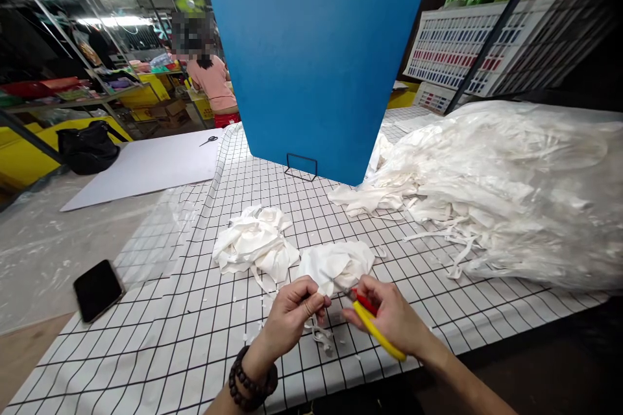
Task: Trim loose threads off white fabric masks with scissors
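Note:
My left hand (293,312), with a beaded bracelet (250,381) at the wrist, pinches the near edge of a white cloth piece (337,260). In my right hand (387,311) is a pair of scissors (378,332) with red and yellow handles. Their blades point left toward the pinched edge; whether they touch the cloth I cannot tell. A crumpled heap of white cloth pieces (256,243) lies just beyond my left hand. Under my hands is a small tangle of white strips (321,336), with tiny white scraps scattered around it.
A checked cloth (160,350) covers the table. Clear plastic wraps a large white bundle (525,188) at right. A tall blue board (321,65) stands behind. At left are a phone (98,290), black bag (90,146) and other scissors (209,141). A person (213,84) stands farther back.

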Tool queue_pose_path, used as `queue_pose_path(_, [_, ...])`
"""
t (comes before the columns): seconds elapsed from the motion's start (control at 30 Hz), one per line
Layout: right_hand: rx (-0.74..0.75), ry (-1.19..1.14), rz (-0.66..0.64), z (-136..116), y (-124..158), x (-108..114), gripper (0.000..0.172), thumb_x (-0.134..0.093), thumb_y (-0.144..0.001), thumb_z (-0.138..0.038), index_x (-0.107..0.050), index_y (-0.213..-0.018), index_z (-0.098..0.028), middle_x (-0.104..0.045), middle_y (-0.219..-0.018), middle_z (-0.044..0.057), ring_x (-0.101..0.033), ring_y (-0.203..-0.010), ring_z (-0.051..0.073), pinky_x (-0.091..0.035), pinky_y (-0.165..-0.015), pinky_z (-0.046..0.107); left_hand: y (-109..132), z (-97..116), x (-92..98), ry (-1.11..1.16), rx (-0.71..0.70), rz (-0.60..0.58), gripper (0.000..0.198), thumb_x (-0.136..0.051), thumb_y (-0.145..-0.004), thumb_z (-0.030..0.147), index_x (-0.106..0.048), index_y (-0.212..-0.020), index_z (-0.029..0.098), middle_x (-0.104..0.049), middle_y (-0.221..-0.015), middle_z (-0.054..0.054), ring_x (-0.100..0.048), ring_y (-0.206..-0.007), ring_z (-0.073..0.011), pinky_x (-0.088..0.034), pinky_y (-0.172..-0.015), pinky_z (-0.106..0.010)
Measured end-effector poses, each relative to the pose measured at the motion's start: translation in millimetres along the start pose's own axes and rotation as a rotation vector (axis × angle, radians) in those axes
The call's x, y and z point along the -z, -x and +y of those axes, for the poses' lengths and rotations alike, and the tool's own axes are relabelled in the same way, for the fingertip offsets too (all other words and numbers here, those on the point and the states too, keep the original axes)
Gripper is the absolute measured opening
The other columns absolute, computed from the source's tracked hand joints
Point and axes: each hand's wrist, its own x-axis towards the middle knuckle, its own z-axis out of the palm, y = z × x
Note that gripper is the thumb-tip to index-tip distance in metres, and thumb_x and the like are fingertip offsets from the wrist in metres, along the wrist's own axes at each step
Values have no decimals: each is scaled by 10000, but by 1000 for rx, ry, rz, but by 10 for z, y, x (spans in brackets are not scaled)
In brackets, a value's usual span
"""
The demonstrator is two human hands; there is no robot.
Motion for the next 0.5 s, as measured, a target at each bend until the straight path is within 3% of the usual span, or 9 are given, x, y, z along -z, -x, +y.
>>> queue_pose_path(0.1, [-79,-123,59,270,-149,135,335,-695,-760,-445,-441,-819,-234,-560,-726,-38,-506,-623,139,-391,-560,246,-8,-2,20,30,-3,3,209,-632,-884,301,-680,-791,120,-596,-778,-40,-603,-623,-131,-473,-607,-257])
queue_pose_path(0.23, [-231,139,335,609,-385,134,467,-811,-591,-380,-498,-898,-221,-633,-902,45,-593,-848,246,-441,-723,330,-13,16,63,49,-28,6,207,-594,-909,292,-676,-811,129,-592,-780,-41,-583,-688,-140,-449,-663,-260])
queue_pose_path(0.3, [-256,201,450,704,-489,64,428,-791,-596,-318,-508,-900,-214,-629,-927,68,-582,-926,278,-423,-778,352,-11,56,92,42,-63,14,209,-566,-922,286,-668,-817,136,-588,-793,-44,-568,-739,-151,-434,-710,-268])
queue_pose_path(0.4, [-263,159,492,743,-624,43,271,-698,-675,-252,-508,-865,-221,-628,-828,41,-594,-827,246,-417,-726,337,8,183,148,34,-149,42,200,-535,-928,271,-652,-818,151,-569,-810,-47,-529,-790,-163,-405,-739,-269])
queue_pose_path(0.5, [-274,55,512,663,-718,276,198,-665,-693,-246,-496,-794,-229,-624,-743,16,-586,-703,207,-425,-628,307,52,369,210,48,-238,78,193,-511,-922,250,-628,-793,167,-555,-817,-50,-488,-792,-169,-390,-722,-266])
